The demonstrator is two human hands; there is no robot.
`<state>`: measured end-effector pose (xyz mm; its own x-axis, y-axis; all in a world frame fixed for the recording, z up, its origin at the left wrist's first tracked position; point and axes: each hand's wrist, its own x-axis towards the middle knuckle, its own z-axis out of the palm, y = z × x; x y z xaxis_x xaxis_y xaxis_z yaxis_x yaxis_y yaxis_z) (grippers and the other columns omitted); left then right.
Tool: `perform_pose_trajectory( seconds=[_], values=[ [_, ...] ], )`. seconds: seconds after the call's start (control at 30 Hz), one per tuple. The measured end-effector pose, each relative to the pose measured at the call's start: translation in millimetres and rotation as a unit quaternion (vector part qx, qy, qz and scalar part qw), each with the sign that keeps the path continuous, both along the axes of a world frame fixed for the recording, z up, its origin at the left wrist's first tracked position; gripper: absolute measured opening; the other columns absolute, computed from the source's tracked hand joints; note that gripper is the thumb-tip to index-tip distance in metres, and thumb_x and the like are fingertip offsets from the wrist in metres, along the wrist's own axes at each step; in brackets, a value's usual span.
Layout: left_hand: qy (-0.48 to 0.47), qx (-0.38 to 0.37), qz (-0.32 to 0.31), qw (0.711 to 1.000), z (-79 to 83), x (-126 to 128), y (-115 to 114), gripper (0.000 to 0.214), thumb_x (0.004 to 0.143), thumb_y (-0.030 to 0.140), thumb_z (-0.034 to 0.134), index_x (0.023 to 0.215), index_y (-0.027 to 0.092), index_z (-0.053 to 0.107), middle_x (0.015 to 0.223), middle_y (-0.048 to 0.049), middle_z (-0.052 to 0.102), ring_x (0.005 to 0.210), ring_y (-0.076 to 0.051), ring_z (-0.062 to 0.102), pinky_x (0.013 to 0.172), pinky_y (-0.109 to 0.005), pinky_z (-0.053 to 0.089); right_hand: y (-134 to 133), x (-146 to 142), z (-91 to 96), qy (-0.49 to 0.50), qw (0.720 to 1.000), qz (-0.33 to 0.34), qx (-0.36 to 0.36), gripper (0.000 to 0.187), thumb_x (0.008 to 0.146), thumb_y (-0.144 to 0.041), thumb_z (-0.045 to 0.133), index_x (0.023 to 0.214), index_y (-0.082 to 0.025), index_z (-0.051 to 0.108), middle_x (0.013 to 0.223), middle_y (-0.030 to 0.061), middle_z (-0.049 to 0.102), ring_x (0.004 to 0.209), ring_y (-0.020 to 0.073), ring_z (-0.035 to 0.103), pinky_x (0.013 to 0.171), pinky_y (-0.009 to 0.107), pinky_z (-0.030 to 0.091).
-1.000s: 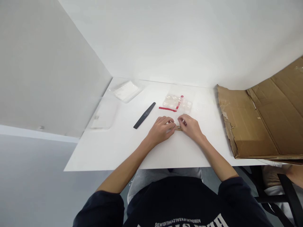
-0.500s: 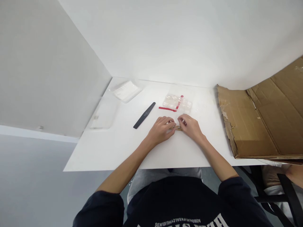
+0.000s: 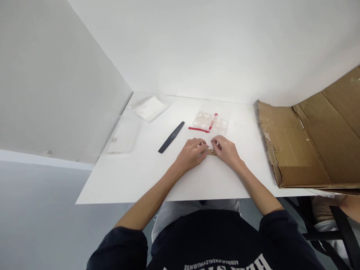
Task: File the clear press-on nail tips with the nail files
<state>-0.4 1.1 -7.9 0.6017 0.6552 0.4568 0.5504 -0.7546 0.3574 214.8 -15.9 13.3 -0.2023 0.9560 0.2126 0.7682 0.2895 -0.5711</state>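
Observation:
My left hand (image 3: 191,153) and my right hand (image 3: 226,150) rest together on the white table (image 3: 135,176), fingers curled and pinched round a small tan object (image 3: 211,152) between them. What it is I cannot make out. Just beyond my hands lies a clear plastic bag with a red strip (image 3: 209,122) holding small pale pieces. A black nail file (image 3: 171,137) lies to the left of my left hand.
A clear packet with white contents (image 3: 149,107) sits at the back left, and a clear flat tray (image 3: 123,137) lies near the left edge. A large flattened cardboard sheet (image 3: 309,146) covers the right side. Another person's limb (image 3: 347,206) shows at the lower right.

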Motion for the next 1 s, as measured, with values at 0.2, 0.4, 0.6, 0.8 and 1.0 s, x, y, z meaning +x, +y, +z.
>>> perform_pose_trajectory(
  seconds=[0.2,0.4,0.6,0.8,1.0],
  values=[
    [-0.001,0.0,0.0,1.0,0.8,0.9,0.0,0.015,0.102,0.016,0.055,0.101,0.023,0.069,0.11,-0.0085,0.074,0.091,-0.022,0.065,0.084,-0.04,0.047,0.2,-0.1,0.1,0.003,1.0,0.0,-0.002,0.015,0.106,-0.026,0.051,0.103,-0.026,0.066,0.105,0.0043,0.076,0.074,0.0172,0.067,0.071,0.031,0.053],
    [-0.008,0.009,0.001,1.0,-0.4,0.5,-0.1,0.012,0.099,0.015,0.06,0.106,0.021,0.068,0.112,-0.0094,0.074,0.093,-0.023,0.066,0.085,-0.04,0.048,-0.8,-0.2,0.6,0.004,1.0,-0.001,-0.003,0.016,0.106,-0.026,0.051,0.102,-0.026,0.066,0.105,0.0041,0.076,0.073,0.017,0.067,0.071,0.031,0.052],
    [-0.004,0.006,0.003,1.0,-0.4,0.5,-0.2,0.013,0.101,0.014,0.056,0.101,0.021,0.067,0.112,-0.009,0.074,0.092,-0.023,0.065,0.084,-0.04,0.047,0.1,0.5,-1.4,0.006,1.0,0.001,-0.002,0.014,0.106,-0.025,0.052,0.103,-0.026,0.066,0.104,0.0035,0.075,0.073,0.0163,0.067,0.071,0.03,0.052],
    [-0.003,-0.001,0.005,1.0,-2.7,1.5,0.6,0.014,0.101,0.015,0.055,0.101,0.021,0.067,0.114,-0.0093,0.073,0.094,-0.022,0.067,0.086,-0.039,0.048,0.0,0.5,-2.3,0.007,1.0,0.003,0.001,0.015,0.106,-0.025,0.052,0.103,-0.025,0.066,0.105,0.0028,0.075,0.073,0.0156,0.067,0.071,0.03,0.051],
    [-0.006,0.012,0.007,1.0,-2.2,1.5,-0.3,0.013,0.102,0.015,0.055,0.102,0.021,0.068,0.115,-0.0103,0.073,0.096,-0.023,0.068,0.086,-0.04,0.049,0.0,0.1,-1.8,0.009,1.0,0.003,0.004,0.015,0.106,-0.025,0.052,0.102,-0.025,0.067,0.103,0.0032,0.075,0.072,0.0158,0.066,0.07,0.029,0.051]
  ],
)
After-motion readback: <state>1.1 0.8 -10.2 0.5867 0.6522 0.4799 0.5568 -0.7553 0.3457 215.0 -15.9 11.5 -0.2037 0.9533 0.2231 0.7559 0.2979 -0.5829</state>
